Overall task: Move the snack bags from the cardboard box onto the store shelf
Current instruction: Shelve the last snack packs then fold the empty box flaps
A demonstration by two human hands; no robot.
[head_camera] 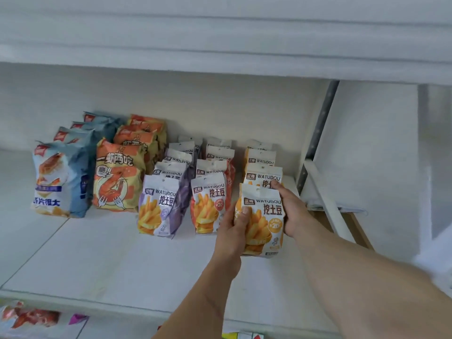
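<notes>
White store shelf (102, 260), yellow snack bag (263, 216) upright, gripped between left hand (232, 228) and right hand (292, 209)

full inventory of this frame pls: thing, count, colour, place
blue snack bags: 4 in a row, blue with red logo, far left of shelf
shrimp snack bags: 3 in a row, orange and yellow, right of the blue row
purple fries bags: about 5 in a row, purple and white, mid shelf
red fries bags: about 4 in a row, red-orange and white, right of purple row
yellow fries bags: about 3 shelved, yellow and white, rightmost row
front yellow fries bag: 1, upright at front of that row, held by both hands
shelf: 1, white
upright post: 1, grey, right of shelf
packets below: partly seen, red-orange, lower left
left hand: grip on bag's left edge
right hand: grip on bag's right edge
</notes>
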